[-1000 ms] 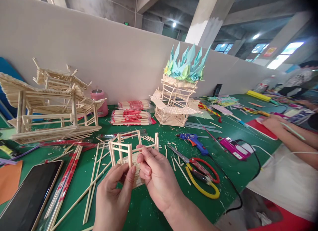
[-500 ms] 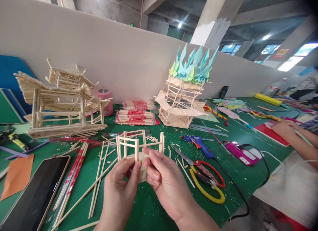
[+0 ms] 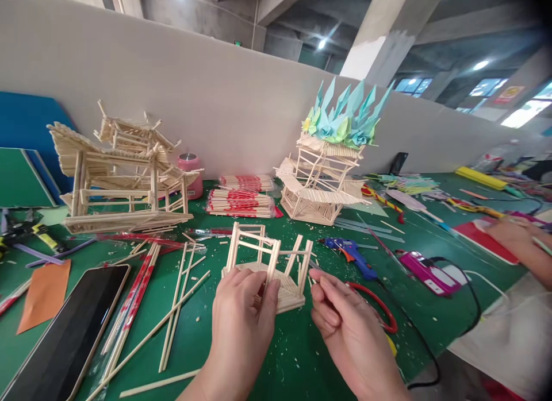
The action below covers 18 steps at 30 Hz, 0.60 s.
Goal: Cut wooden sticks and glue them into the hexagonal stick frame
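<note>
In front of me on the green table stands a small open frame of pale wooden sticks (image 3: pixel 290 286), with a flat stick base, upright posts and thin rails. My left hand (image 3: pixel 244 309) pinches its front post between thumb and fingers. My right hand (image 3: pixel 345 320) is to the right of the frame, apart from it, with thumb and index finger pressed together; what they hold, if anything, is too small to name. Scissors with a red handle (image 3: pixel 379 303) lie partly hidden behind my right hand.
Finished stick buildings (image 3: pixel 125 182) (image 3: pixel 321 188) stand at the back. A blue glue gun (image 3: pixel 351 254) lies right, near a magenta box (image 3: pixel 426 272). Loose sticks and a phone (image 3: pixel 71 332) lie left. Another person's hand (image 3: pixel 506 237) is at far right.
The small frame and my left hand have moved right in view, showing more of the frame. My right hand has moved right, away from my left hand. The camera has turned slightly left.
</note>
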{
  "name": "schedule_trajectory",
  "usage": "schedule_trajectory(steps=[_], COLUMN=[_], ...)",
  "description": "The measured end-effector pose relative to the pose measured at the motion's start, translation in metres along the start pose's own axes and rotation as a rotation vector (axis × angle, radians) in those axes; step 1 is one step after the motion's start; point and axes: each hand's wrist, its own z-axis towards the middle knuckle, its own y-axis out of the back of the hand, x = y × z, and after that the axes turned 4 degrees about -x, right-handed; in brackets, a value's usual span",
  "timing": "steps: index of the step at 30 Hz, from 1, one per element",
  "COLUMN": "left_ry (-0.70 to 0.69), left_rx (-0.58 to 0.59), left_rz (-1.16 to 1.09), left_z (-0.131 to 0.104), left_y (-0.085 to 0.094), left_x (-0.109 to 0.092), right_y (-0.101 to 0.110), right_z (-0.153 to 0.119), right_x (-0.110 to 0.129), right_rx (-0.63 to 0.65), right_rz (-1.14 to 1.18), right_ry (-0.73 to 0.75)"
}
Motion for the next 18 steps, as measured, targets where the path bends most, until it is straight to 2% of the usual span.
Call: schedule_trajectory(steps=[7,12,15,18], left_ry=[-0.041,-0.055,-0.054,-0.025], left_rx=[0.006,-0.004,-0.029,-0.066], left_rz=[0.019,0.004,-0.028,-0.036], left_z=[-0.002,-0.002,-0.003,-0.005], left_y=[0.0,0.007,0.011,0.016], left_x=[0.004,0.006,0.011,0.019], right_y=[0.01,0.013,0.011,0.005], right_z=[0.012,0.024,0.03,0.034], right_x=[-0.003,-0.009,-0.012,-0.013], right_rx=[-0.019,-0.005,0.092,0.212], right_rz=[-0.031,-0.254,-0.419,-0.506], right_ry=[0.033,0.207,0.308,0.348])
